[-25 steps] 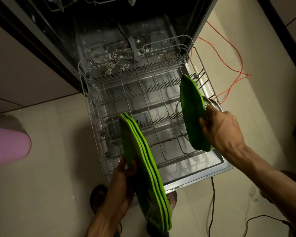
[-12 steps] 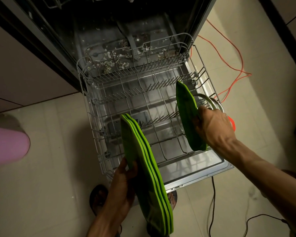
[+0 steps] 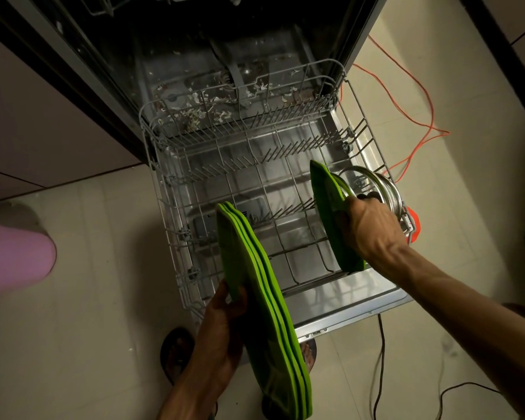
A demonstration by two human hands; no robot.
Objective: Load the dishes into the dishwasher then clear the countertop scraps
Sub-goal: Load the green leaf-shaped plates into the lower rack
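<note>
Curling round the rim of a single green plate (image 3: 328, 213), the right hand (image 3: 367, 225) has its grip clamped on that plate, which stands on edge in the near right part of the pulled-out lower rack (image 3: 176, 237), its lower rim down among the wires. Just beyond that grip, touching or nearly touching the knuckles, a round glass lid with a metal rim (image 3: 385, 189) leans upright against the rack's right wall. The left hand (image 3: 222, 325) has its grip clamped on a stack of green plates (image 3: 264, 304), thumb over the near face and fingers hidden behind; the stack is held on edge above the front left corner of the rack, apart from the single plate. The plates look smooth and matte, oval seen edge-on, with thin raised rims; how many are in the stack cannot be told for certain. The rack is grey coated wire with rows of upright tines, and apart from the plate and lid its compartments hold nothing visible. Beyond both grips, the dishwasher tub (image 3: 225, 86) is steel, its floor speckled with pale scraps. To the right of the right grip an orange cable (image 3: 422, 122) trails over the tiled floor (image 3: 88, 298); a black cable (image 3: 379, 359) lies nearer. Left of the left grip sits a pink rounded object (image 3: 12, 256).
</note>
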